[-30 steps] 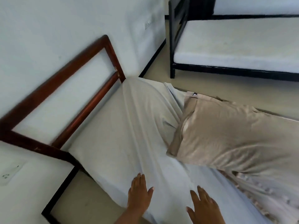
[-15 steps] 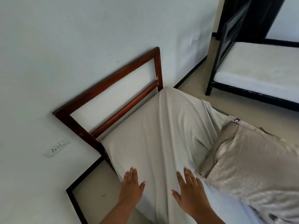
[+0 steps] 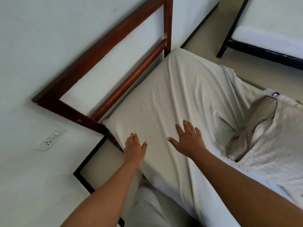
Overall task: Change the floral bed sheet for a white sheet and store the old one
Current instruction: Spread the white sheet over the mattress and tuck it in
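We judge the white sheet on, our left hand and right hand flat on it with fingers spread; storing the unseen floral sheet may remain

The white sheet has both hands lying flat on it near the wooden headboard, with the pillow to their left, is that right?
Not quite: the head view shows the pillow to the right of the hands, not their left. The left hand and right hand do lie flat on the white sheet near the wooden headboard.
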Action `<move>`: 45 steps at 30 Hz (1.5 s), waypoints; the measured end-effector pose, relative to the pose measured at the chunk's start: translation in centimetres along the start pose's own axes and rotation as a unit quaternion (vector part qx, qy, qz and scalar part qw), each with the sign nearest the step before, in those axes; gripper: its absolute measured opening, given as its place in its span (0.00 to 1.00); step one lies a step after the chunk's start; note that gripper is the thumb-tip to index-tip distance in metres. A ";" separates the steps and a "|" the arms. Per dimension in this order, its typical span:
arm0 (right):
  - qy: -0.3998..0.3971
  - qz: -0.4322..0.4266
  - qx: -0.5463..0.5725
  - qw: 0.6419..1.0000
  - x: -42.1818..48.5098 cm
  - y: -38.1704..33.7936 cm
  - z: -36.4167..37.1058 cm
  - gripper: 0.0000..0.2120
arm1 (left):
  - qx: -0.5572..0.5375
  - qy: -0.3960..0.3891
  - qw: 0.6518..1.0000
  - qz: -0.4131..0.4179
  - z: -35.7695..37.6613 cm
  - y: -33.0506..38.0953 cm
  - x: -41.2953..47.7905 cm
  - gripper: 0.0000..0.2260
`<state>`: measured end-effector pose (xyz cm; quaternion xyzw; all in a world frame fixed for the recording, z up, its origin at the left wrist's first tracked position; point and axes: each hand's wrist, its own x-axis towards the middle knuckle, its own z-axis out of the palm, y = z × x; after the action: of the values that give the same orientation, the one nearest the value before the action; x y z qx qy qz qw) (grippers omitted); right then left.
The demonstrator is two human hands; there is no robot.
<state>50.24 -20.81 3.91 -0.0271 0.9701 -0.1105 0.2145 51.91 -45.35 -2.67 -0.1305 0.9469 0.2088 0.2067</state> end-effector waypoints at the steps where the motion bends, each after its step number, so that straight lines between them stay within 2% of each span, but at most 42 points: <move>1: -0.011 0.015 0.004 1.000 1.6 -0.6 0.3 0.43 | -0.011 -0.007 1.000 -0.013 -0.2 -0.9 1.9 0.35; 4: -0.057 0.068 0.008 0.996 5.9 -2.6 2.8 0.41 | -0.051 -0.031 0.995 -0.085 0.1 -5.3 8.3 0.35; 9: -0.061 0.100 0.011 0.993 7.9 -3.4 4.0 0.39 | -0.101 -0.018 0.982 -0.156 -1.4 -8.7 14.0 0.35; 10: -0.092 0.119 0.026 0.988 10.6 -4.3 6.8 0.38 | -0.101 -0.039 0.978 -0.180 -0.4 -11.0 17.8 0.34; 12: -0.090 0.116 0.024 0.989 10.1 -5.1 7.2 0.38 | -0.105 -0.020 0.974 -0.198 -1.7 -12.4 19.3 0.33; 13: -0.115 0.145 0.036 0.982 11.0 -4.8 10.2 0.38 | -0.107 -0.033 0.970 -0.214 0.7 -13.8 22.1 0.31; 15: -0.119 0.152 0.041 0.980 10.2 -5.1 11.2 0.38 | -0.126 0.006 0.960 -0.251 -1.1 -15.0 23.5 0.27; 16: -0.141 0.191 0.045 0.970 10.1 -3.5 14.0 0.38 | -0.118 0.006 0.956 -0.268 1.9 -15.1 25.5 0.26; 18: -0.158 0.210 0.042 0.964 9.7 -3.1 14.8 0.38 | -0.111 0.058 0.942 -0.312 -0.1 -15.8 26.9 0.27; 19: -0.175 0.250 0.043 0.951 9.1 -1.2 17.4 0.38 | -0.102 0.058 0.938 -0.326 3.4 -16.2 28.3 0.27; 20: -0.177 0.271 0.049 0.945 8.7 -1.0 17.8 0.38 | -0.100 0.075 0.934 -0.334 2.9 -16.8 28.7 0.26; 23: -0.179 0.312 0.056 0.931 7.3 0.5 20.5 0.37 | -0.071 0.063 0.961 -0.258 5.1 -19.3 29.1 0.18; 25: -0.184 0.307 0.065 0.931 6.7 1.0 22.5 0.37 | -0.037 0.078 0.970 -0.228 6.2 -20.6 28.7 0.15; 29: -0.180 0.279 0.052 0.942 6.1 -0.1 25.2 0.38 | -0.023 0.145 0.951 -0.271 5.8 -20.7 29.1 0.15; 34: -0.106 0.235 -0.032 0.966 5.4 0.4 27.0 0.26 | -0.032 0.150 0.943 -0.295 5.0 -21.6 30.6 0.14; 36: -0.103 0.189 -0.046 0.975 5.2 1.1 27.6 0.24 | -0.030 0.156 0.942 -0.295 4.9 -21.3 30.7 0.14; 41: -0.117 0.078 -0.038 0.989 5.4 1.2 29.2 0.17 | -0.035 0.190 0.935 -0.297 5.0 -22.4 30.4 0.15; 43: -0.109 0.054 -0.012 0.993 5.9 1.3 29.8 0.10 | -0.029 0.177 0.939 -0.294 4.9 -22.5 30.2 0.15; 45: -0.099 0.040 0.010 0.994 6.0 1.1 30.1 0.11 | -0.020 0.161 0.940 -0.299 4.6 -22.3 30.3 0.14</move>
<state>57.54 -26.42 -25.44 0.0035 0.9430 -0.1086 0.3145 34.21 -67.73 -27.58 -0.4437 0.8804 0.1328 0.1019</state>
